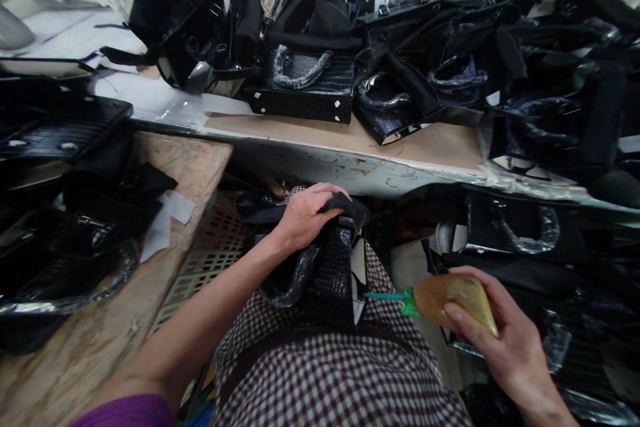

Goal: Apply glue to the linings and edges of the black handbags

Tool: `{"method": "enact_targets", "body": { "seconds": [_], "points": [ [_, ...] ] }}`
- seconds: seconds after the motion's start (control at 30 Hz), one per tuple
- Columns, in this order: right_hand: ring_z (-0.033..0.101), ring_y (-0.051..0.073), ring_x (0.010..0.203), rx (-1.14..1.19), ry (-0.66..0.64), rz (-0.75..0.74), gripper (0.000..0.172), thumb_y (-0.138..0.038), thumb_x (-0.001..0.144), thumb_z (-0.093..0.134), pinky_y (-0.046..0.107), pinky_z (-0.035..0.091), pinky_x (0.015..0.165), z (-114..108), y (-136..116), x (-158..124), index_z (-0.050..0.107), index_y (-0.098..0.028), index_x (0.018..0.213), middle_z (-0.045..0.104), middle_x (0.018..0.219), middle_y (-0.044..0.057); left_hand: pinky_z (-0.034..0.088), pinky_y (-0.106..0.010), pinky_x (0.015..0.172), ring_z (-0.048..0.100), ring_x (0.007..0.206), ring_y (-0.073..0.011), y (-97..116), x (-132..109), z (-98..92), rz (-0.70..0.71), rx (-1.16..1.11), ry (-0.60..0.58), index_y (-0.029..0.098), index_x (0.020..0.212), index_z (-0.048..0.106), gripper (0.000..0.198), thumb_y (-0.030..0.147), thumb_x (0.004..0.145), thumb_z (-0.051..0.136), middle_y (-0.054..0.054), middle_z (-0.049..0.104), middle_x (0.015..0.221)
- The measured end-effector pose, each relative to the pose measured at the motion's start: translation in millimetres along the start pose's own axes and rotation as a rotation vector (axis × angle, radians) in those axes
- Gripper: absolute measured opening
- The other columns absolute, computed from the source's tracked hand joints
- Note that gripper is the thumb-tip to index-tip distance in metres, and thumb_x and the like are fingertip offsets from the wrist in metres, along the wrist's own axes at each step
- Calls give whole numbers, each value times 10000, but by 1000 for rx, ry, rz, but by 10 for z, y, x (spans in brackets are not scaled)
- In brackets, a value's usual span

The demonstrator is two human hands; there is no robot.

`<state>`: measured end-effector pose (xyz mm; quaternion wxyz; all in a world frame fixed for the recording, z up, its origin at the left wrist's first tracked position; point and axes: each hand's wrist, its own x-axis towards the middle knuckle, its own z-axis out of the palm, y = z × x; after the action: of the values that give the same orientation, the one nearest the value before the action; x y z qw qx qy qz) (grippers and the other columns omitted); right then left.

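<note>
Now | left hand [304, 215] grip clamps black handbag [336, 265] on lap | right hand [503, 337] grip squeezes glue bottle [453, 297]

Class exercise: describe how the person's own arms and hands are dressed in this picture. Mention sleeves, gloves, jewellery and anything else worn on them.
Both hands are bare: no gloves, rings or watch show on the left hand or the right hand. The left forearm is uncovered up to a purple sleeve at the picture's lower edge. The right wrist is bare; no sleeve of it is in view.
</note>
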<state>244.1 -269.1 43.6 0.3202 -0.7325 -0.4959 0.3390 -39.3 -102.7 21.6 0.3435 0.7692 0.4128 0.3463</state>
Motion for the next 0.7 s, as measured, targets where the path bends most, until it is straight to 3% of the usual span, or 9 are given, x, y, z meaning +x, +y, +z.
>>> {"method": "enact_targets", "body": {
  "seconds": [0.23,0.53,0.7],
  "points": [
    [676,254,887,-36,101,-35,408,-498,842,693,292,573,759,-58,188,-62,615,-238,1147,675,1087,49,514,-312,927,686,980,-187,-22,-21,24,18,28,16,165,888,724,125,193,919,607,-49,748,1024],
    [694,251,814,103,94,73,433,-513,802,714,276,591,681,78,186,-74,631,-248,1134,703,1009,37,511,-327,908,683,966,-190,-17,-13,8,6,25,27,184,868,717,125,175,912,600,-41,749,1010],
    [684,263,778,73,181,7,477,-532,744,772,283,583,598,0,283,61,665,-230,1097,699,1005,59,512,-328,917,683,972,-191,9,-14,4,-10,20,28,185,887,718,126,165,904,595,-40,748,1015]
  ]
}}
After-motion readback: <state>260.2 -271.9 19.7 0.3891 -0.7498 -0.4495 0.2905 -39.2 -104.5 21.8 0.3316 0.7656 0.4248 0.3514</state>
